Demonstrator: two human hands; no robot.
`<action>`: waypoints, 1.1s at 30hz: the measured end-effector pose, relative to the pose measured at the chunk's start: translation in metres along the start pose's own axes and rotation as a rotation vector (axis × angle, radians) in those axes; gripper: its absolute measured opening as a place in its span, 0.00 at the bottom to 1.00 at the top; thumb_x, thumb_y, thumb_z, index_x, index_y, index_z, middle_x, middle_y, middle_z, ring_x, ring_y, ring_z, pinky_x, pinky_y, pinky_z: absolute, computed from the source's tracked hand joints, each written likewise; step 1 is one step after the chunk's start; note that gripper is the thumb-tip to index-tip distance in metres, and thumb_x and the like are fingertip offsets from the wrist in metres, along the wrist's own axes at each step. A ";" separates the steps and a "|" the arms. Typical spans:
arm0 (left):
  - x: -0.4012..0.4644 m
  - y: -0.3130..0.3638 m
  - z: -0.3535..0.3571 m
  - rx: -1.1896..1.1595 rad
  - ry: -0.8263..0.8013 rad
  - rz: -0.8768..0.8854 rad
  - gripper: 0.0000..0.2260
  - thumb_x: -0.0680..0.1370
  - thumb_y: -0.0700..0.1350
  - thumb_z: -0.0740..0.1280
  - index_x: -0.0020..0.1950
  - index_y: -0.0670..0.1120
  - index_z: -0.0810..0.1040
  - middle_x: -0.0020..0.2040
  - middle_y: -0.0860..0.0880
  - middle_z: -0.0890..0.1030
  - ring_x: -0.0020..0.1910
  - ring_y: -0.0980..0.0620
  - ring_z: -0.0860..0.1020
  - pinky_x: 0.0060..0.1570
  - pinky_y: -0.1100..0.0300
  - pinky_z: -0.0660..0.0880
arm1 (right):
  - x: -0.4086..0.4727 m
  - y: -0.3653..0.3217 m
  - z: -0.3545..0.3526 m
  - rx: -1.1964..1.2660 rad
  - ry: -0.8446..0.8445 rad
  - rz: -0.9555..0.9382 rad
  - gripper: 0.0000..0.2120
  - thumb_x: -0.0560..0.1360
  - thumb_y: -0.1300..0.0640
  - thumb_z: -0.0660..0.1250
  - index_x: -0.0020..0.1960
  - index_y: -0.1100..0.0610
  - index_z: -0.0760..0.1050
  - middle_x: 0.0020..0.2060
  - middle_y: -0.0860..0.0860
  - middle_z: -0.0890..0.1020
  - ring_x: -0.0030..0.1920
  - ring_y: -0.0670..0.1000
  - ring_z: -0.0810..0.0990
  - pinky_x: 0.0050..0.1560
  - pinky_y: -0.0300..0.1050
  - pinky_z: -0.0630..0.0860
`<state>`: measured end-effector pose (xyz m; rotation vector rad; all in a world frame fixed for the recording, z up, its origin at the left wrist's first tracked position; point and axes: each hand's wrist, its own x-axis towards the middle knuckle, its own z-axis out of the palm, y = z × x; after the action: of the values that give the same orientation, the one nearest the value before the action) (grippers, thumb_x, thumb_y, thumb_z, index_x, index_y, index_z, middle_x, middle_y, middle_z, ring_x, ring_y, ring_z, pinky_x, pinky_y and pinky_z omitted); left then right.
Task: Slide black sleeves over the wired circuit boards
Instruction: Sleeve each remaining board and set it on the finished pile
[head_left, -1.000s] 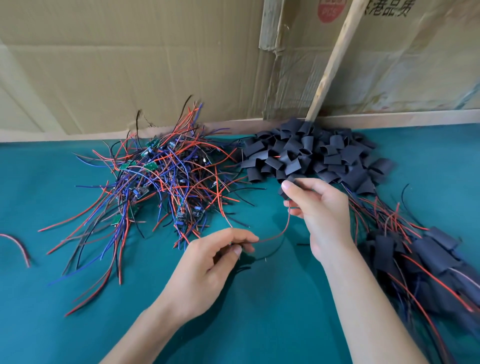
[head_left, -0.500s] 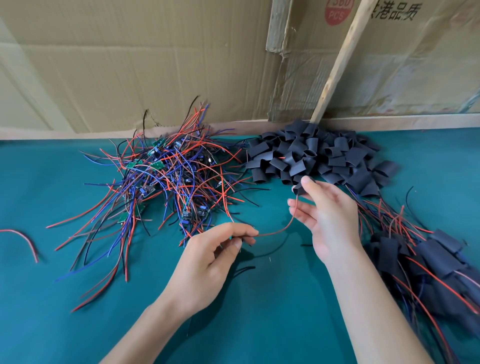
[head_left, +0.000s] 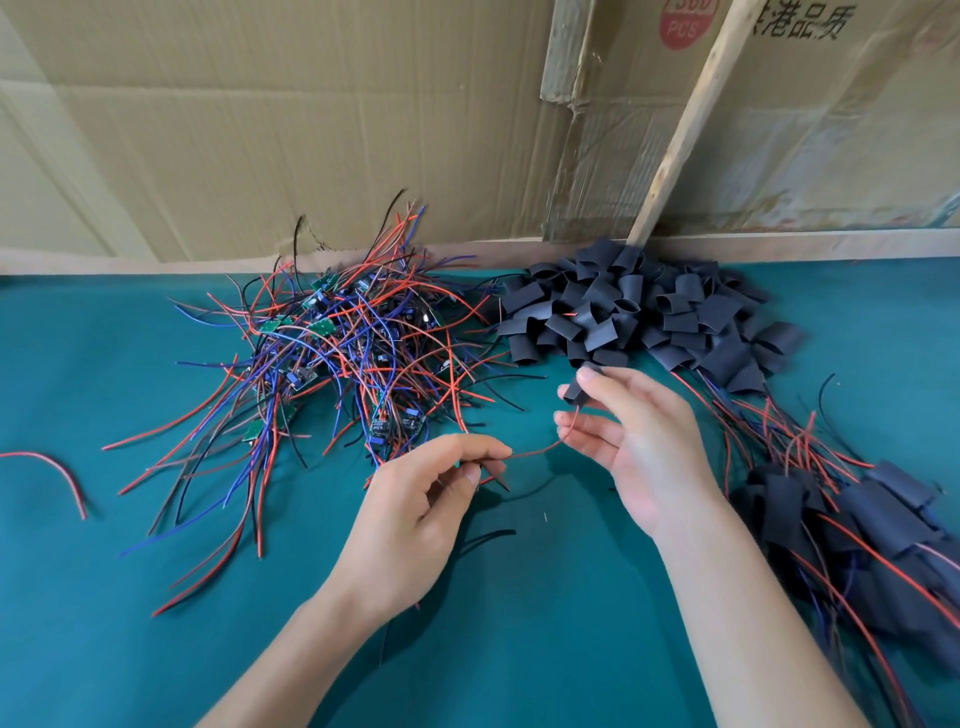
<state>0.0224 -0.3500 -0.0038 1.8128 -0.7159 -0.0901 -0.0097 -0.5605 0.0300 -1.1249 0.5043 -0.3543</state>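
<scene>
Black and limp, a sleeve (head_left: 575, 391) is pinched between thumb and forefinger of the right hand (head_left: 636, 441) just below the sleeve pile (head_left: 639, 312), while the left hand (head_left: 415, 512) pinches a thin red wire (head_left: 540, 448) arcing between the hands above the green counter (head_left: 130, 623). Light and easily crushed, the sleeve is probably best held by its edges so its mouth stays open. A second earlier, the right hand was at the pile; it has since drawn back with the sleeve.
</scene>
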 end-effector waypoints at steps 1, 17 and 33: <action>0.000 0.000 0.000 0.005 0.019 0.002 0.14 0.81 0.40 0.62 0.58 0.56 0.82 0.51 0.56 0.85 0.49 0.52 0.81 0.47 0.66 0.75 | -0.001 0.002 0.002 0.010 -0.038 0.034 0.06 0.74 0.58 0.76 0.48 0.58 0.82 0.46 0.60 0.87 0.38 0.58 0.85 0.38 0.45 0.83; 0.007 -0.002 0.000 -0.362 0.213 -0.240 0.11 0.77 0.32 0.71 0.53 0.46 0.81 0.46 0.48 0.86 0.42 0.48 0.86 0.40 0.61 0.80 | -0.020 0.040 0.044 -0.251 -0.150 -0.144 0.04 0.75 0.62 0.77 0.48 0.57 0.84 0.40 0.53 0.88 0.41 0.50 0.86 0.44 0.47 0.84; 0.006 0.000 0.002 -0.555 0.164 -0.224 0.07 0.77 0.37 0.72 0.48 0.39 0.75 0.44 0.49 0.81 0.45 0.44 0.87 0.41 0.59 0.81 | -0.028 0.040 0.048 -0.253 -0.202 -0.178 0.06 0.73 0.53 0.76 0.46 0.54 0.83 0.37 0.55 0.87 0.33 0.53 0.84 0.35 0.46 0.81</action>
<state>0.0270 -0.3546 -0.0027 1.3394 -0.3230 -0.2588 -0.0064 -0.4938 0.0153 -1.4396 0.2752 -0.3327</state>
